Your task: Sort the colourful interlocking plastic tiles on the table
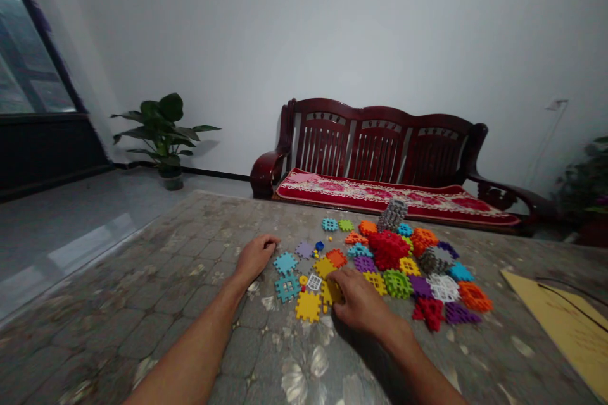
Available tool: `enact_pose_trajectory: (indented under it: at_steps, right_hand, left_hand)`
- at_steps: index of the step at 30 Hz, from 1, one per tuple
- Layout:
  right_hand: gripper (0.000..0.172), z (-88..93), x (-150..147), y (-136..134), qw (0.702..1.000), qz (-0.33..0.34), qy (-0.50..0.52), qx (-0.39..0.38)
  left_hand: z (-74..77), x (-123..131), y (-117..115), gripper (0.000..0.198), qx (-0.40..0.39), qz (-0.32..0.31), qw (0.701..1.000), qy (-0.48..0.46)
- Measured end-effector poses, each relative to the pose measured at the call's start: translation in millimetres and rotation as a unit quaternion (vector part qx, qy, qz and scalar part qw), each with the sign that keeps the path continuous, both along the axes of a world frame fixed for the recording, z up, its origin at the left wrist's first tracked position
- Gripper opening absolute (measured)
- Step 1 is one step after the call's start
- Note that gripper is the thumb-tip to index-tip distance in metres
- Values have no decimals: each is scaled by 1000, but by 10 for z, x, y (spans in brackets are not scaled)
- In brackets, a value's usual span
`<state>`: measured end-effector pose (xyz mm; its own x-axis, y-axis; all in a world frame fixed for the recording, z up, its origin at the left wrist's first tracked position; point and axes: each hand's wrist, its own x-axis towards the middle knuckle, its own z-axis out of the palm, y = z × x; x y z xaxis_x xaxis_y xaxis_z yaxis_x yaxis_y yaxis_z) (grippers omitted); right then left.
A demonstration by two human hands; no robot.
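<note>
Several colourful plastic interlocking tiles (394, 259) lie scattered on the patterned table (156, 304). My right hand (360, 299) rests palm down at the near edge of the pile, its fingers curled on a yellow tile (331, 292). Another yellow tile (308, 306) lies just left of it, beside a small white grid piece (314, 281). My left hand (255, 255) sits on the table left of the pile, fingers loosely curled under, holding nothing I can see. A teal tile (285, 262) lies just right of it.
A yellow sheet (565, 323) with a dark cable lies at the table's right edge. Behind the table stands a dark wooden bench (380, 145) with a red cushion. A potted plant (164, 133) stands by the wall at the left, near a window.
</note>
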<state>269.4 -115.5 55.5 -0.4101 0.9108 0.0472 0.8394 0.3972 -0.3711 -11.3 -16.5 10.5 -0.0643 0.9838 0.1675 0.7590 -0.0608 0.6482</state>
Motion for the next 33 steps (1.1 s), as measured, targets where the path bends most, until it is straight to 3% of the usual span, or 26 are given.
enact_pose_trajectory:
  at_steps: [8,18,23,33]
  right_hand:
    - [62,-27,53,60,998,-22,44,46]
    - [63,-92,42,262,985,1,105,136]
    - [70,-236,19,371,986,34,113,120]
    - [67,-272,6,321,992,-30,70,100]
  left_hand:
    - [-21,-1,8,28,3,-4,1000,-1]
    - [14,12,-14,28,0,-3,1000,-1]
    - [40,19,-34,27,0,1,1000,1]
    - [26,26,-17,28,7,1,1000,9]
